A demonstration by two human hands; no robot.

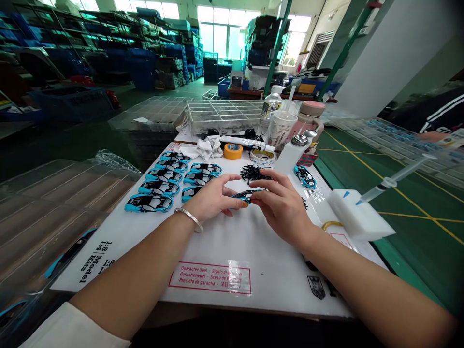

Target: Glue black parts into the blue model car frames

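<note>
Two bare forearms reach in from the bottom edge and meet over the middle of a white board (224,251) that covers the bench. The left hand (212,199), with a silver bangle (188,218) at the wrist, lies palm down with its fingers curled and its thumb and forefinger pinched on the near end of a small blue-and-black car shell (246,195). The right hand (281,205) comes in from the other side, wrist bent inward, its fingertips closed on the far end of the same shell, so both hands grip it just above the board. Left of the hands, more blue-and-black shells (166,181) lie in rows. Beyond the hands sits a heap of small black parts (255,173), and a syringe (395,180) stands stuck in a white foam block (357,217) at the right.
</note>
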